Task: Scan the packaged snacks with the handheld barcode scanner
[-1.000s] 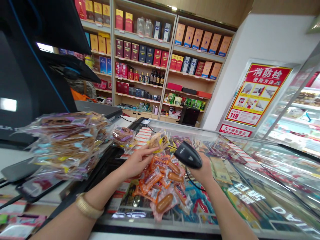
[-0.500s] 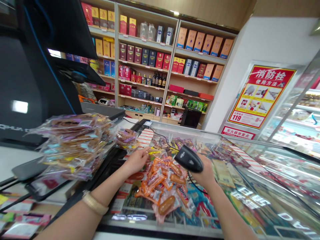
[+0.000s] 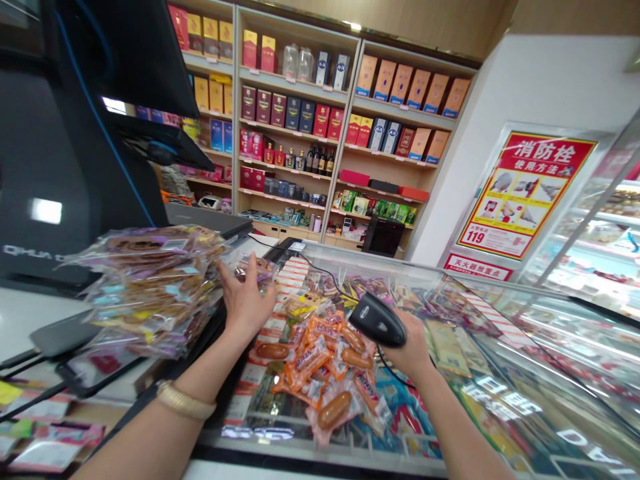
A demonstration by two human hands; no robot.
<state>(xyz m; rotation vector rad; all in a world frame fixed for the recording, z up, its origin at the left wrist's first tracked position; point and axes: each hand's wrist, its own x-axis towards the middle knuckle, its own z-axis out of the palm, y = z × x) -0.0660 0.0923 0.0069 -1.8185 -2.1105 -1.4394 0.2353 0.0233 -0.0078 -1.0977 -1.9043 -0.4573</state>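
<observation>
My left hand (image 3: 247,297) is open with fingers spread, over a small clear-wrapped snack pack (image 3: 260,272) beside a tall stack of flat plastic-bagged snacks (image 3: 155,290). Whether the fingertips touch the small pack I cannot tell. In my right hand (image 3: 414,347) is a black barcode scanner (image 3: 376,320), its head pointing left and a cable running from it. Between both hands a heap of orange-wrapped sausages (image 3: 327,363) lies on the glass counter (image 3: 280,417).
A dark point-of-sale terminal (image 3: 100,133) stands at left. A phone (image 3: 95,370) lies in front of the bagged stack. Shelves of boxed bottles (image 3: 300,113) line the back wall. A red fire-hydrant poster (image 3: 527,193) hangs at right.
My left hand has moved left from the edge of the sausage heap to the small snack pack, and its fingers have spread. The right hand and scanner stay nearly still.
</observation>
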